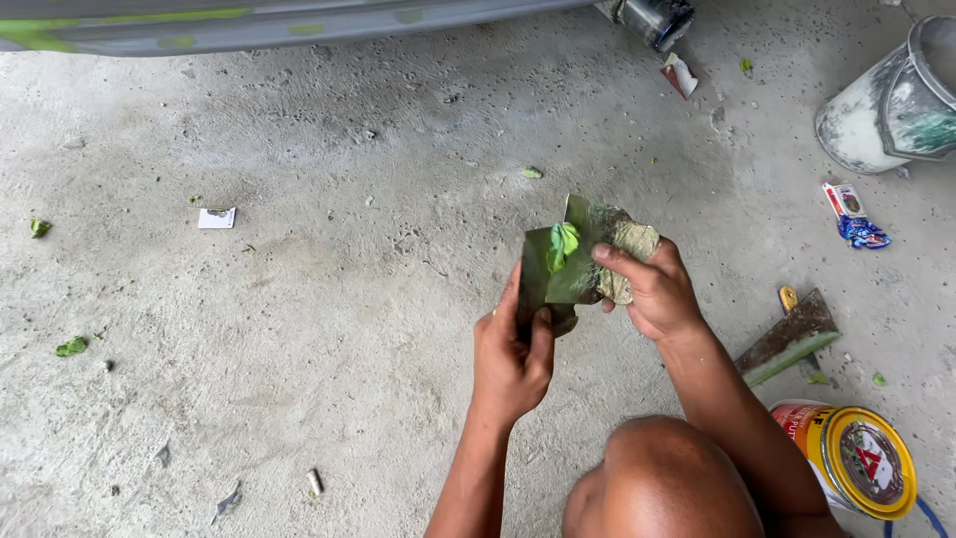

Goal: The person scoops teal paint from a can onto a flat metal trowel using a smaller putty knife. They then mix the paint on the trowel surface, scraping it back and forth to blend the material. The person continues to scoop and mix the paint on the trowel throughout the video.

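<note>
Here, head view: a person crouches over a concrete floor (pixel 299 329), one knee showing at the near edge.
Left hand (pixel 513 354): its grip is closed on a flat putty blade (pixel 538 279), thumb and fingers pinching the lower part, so the blade stands upright with its face turned to the other hand.
Right hand (pixel 657 289): its grip is clamped on a second smeared scraper (pixel 607 249), thumb pressed along the front, held edge-on against the first blade, seemingly to wipe across it.
Green filler (pixel 564 242): a bright blob sits between the two blades, above the middle of the floor, kept off the ground by both hands.
Spare scraper (pixel 789 339): lies flat on the floor just right of the right forearm, green along one edge, within reach.
Filler tin (pixel 856 460): on its side at the near right corner, yellow lid facing up.
Bucket (pixel 891 100): tipped over at the far right corner, paint-stained.
Car body (pixel 249 25): grey panel with green patches along the far edge, exhaust pipe (pixel 655 20) beside it.
Litter: wrappers (pixel 851 214) and green flecks scattered about.
</note>
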